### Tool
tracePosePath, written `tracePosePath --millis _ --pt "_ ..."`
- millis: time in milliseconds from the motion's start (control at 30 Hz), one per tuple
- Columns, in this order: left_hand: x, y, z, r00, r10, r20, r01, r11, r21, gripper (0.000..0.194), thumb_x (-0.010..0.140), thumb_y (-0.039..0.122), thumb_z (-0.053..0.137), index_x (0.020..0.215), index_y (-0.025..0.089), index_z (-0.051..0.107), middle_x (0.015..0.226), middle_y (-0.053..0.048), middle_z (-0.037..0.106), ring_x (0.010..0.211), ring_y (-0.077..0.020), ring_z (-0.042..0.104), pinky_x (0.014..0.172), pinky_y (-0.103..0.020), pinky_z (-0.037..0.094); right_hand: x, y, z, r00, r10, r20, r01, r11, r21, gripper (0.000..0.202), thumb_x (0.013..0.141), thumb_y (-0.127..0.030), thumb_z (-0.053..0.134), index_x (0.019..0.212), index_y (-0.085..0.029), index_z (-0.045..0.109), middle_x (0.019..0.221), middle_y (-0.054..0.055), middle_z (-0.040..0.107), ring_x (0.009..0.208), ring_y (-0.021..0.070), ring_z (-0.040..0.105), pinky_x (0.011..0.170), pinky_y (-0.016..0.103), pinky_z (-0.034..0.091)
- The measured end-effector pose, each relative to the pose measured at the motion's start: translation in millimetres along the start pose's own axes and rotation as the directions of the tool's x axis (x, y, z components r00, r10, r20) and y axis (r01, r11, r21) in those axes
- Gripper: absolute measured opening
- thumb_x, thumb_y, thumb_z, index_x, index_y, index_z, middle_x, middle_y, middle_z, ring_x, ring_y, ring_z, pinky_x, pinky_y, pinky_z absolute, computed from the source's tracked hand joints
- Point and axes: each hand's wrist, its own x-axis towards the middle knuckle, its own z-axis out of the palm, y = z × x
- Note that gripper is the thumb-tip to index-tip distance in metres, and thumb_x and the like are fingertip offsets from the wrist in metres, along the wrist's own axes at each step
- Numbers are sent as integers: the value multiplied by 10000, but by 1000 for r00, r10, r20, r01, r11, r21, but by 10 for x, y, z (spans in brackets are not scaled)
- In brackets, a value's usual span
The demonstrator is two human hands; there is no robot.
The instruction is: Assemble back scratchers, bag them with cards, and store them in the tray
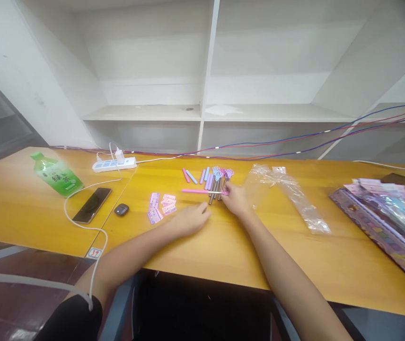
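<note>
A pink telescopic back scratcher (195, 191) lies crosswise, its metal rod pointing right. My right hand (237, 201) has its fingers closed at the pink head end of it. On the table, my left hand (192, 219) is curled with its fingers pressed together; a small dark bit shows at the fingertips, too small to name. Just beyond both hands is a bunch of metal rods with hand-shaped scratcher heads (217, 174) in blue, pink and purple. Loose purple handle sleeves (208, 182) lie beside them, with a pink sleeve (186, 175) and a blue sleeve (191, 176) further left.
Small printed cards (154, 208) lie left of my left hand. Clear plastic bags (294, 194) and a purple package pile (383, 227) are at right. At left are a green bottle (57, 176), a phone (92, 205), a black case (121, 209), a power strip (113, 164) and a white cable.
</note>
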Motion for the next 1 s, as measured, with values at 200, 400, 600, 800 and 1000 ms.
tracePosePath --millis 200,400,600,800,1000 --pt "30 -273 -208 933 -291 -210 264 953 -147 194 954 128 437 1040 189 600 1069 -111 616 997 -252 579 894 -369 466 40 35 -44 996 29 -79 -31 999 -30 114 758 -233 550 749 -245 438 692 1 572 661 181 499 642 280 325" --pt "-73 -274 -451 884 -236 -404 206 971 -118 380 963 371 585 1294 186 605 1320 -174 606 1267 -351 494 1091 -494 380 2 -37 -139 978 -184 -94 187 982 20 119 752 -203 539 736 -247 429 706 -5 538 672 172 477 689 283 370" --pt "-39 -251 -284 976 -218 -24 208 955 -211 366 1108 429 318 1186 219 607 1000 -93 723 903 -236 679 817 -332 474 38 -149 -170 951 -290 -110 300 950 85 116 848 -273 605 943 -206 593 870 44 614 782 192 563 753 295 448" --pt "-64 -327 -215 916 -393 -82 333 858 -392 334 1116 428 274 1107 224 538 913 -52 705 801 -215 676 707 -301 430 72 231 -372 919 287 -272 -356 900 -253 405 968 -429 543 1219 -117 606 1218 221 629 1067 327 638 935 438 487" --pt "-41 -268 -170 921 -385 -62 307 815 -491 313 1110 443 280 1084 238 516 888 -28 677 800 -212 657 711 -303 413 18 435 -360 815 563 -141 -573 741 -351 691 885 -535 706 1338 -48 519 1312 333 591 1237 436 604 984 495 489"
